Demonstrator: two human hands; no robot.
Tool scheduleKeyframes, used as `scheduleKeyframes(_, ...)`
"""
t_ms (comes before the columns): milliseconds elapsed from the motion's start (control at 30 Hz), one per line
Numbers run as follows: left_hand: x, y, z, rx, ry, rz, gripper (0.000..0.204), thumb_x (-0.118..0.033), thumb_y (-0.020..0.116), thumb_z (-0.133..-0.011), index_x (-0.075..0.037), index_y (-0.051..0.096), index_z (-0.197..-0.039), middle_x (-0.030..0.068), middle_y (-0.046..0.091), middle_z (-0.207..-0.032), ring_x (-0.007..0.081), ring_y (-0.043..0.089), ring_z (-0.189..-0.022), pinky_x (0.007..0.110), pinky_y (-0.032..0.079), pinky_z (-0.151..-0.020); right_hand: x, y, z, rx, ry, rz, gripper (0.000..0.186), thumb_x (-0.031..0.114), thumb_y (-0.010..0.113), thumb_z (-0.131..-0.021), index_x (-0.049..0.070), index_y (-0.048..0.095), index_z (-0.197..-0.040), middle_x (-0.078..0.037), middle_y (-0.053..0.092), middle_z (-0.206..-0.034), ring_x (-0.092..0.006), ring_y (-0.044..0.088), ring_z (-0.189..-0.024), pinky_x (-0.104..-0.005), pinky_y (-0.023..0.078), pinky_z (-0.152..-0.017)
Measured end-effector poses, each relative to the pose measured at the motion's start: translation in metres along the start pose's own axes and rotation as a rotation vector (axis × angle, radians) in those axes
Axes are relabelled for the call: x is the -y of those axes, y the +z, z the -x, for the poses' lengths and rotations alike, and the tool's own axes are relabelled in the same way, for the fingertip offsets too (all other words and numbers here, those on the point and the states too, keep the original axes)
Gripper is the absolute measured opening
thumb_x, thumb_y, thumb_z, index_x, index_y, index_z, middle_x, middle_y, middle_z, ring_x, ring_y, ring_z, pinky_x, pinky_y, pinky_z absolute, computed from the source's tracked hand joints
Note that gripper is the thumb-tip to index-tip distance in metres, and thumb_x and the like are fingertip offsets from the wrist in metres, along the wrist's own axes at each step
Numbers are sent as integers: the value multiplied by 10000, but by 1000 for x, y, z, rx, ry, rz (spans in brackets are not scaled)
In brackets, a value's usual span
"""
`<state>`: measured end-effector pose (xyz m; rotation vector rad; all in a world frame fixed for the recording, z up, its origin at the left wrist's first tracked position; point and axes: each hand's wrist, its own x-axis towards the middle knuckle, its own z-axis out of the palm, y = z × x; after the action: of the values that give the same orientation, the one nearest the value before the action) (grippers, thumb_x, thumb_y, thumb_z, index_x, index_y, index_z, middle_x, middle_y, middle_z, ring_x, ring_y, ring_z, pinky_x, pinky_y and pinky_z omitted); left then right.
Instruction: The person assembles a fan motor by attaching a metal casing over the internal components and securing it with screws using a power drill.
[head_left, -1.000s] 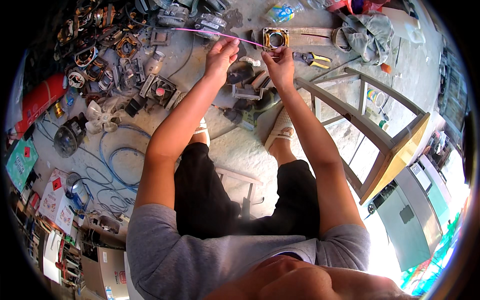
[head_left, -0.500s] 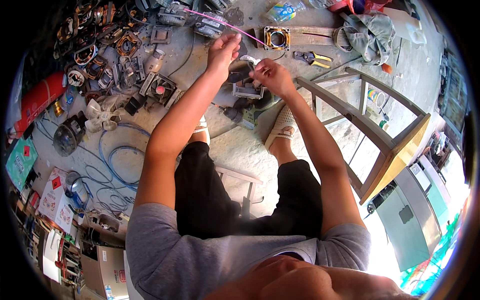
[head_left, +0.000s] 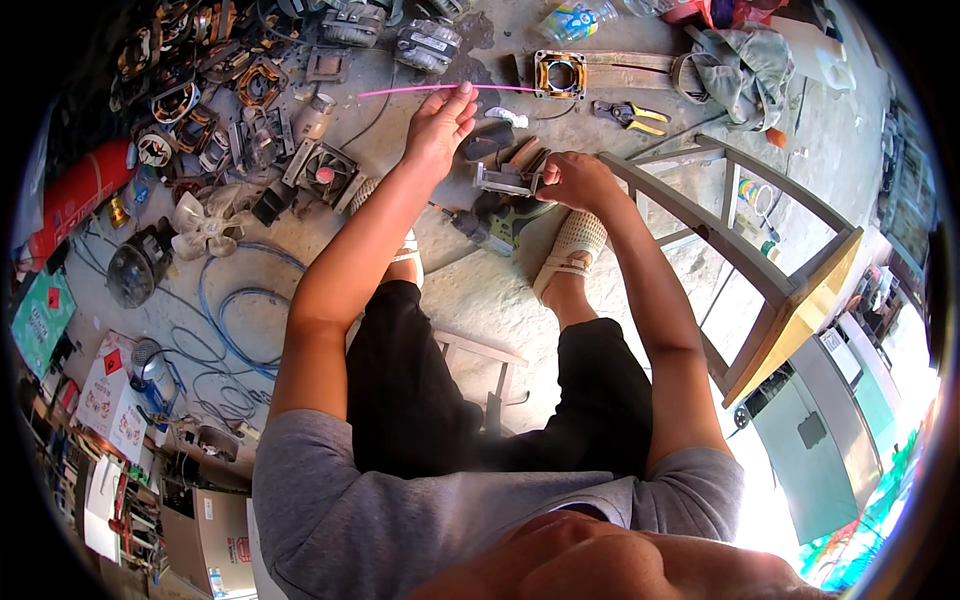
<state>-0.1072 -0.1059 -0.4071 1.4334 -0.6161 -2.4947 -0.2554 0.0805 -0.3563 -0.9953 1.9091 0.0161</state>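
My left hand (head_left: 440,130) pinches a thin pink rod (head_left: 400,90) between thumb and fingertips. The rod lies almost level and bends slightly, its right end reaching a square motor stator (head_left: 541,76) with yellow-brown insulation around a round bore. Curled closed, my right hand (head_left: 582,183) is beside a small metal frame (head_left: 508,180) on the floor. Whatever its fingers hold, if anything, is hidden. Behind that frame are a dark block (head_left: 487,141) and a white crumpled scrap (head_left: 507,117).
Yellow-handled pliers (head_left: 632,116) lie right of the stator. A wooden stool (head_left: 790,290) is tipped over at the right. Motor parts (head_left: 428,46) crowd the far left, with a fan blade (head_left: 208,224) and coiled cable (head_left: 235,300) nearer. A green tool (head_left: 502,225) lies between my feet.
The pink rod has swung from a steep slant to nearly level. My right hand has moved down and to the right, beside the metal frame. The left hand has shifted slightly nearer.
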Motion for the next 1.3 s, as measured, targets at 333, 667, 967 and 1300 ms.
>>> scheduleKeyframes(333,10,-7,6,-27,-62,12,269,-339,739,-885,-161,656,-1067,-39,673,-1059,72,588,-928,266,464,-835,-26,44,7,-185,-32,60,280,296,798,-681,159,701,-905,-50,679,-1046,-294,632,-1007,-421,491,-848)
scheduleKeyframes(667,34,-16,41,325,813,-1500,416,-282,792,-736,-110,688,-1100,51,661,-1080,261,592,-1032,389,448,-901,-34,98,19,-284,-397,358,474,303,787,-685,263,690,-1147,49,580,-1184,-200,459,-1226,-602,257,-1103)
scheduleKeyframes(967,69,-22,42,291,940,-2029,479,-198,747,-723,-87,626,-1173,18,633,-1110,212,543,-1106,363,410,-929,-29,126,2,-362,-478,540,302,153,561,-845,174,665,-1128,-7,585,-1118,-213,493,-1200,-638,220,-1126)
scheduleKeyframes(1300,-5,32,134,465,1182,-1776,401,-231,720,-771,-87,631,-1134,50,657,-1035,226,579,-1065,373,454,-840,-7,75,72,-3,-496,774,269,246,687,-720,58,623,-901,-126,654,-824,-322,666,-817,-454,492,-805)
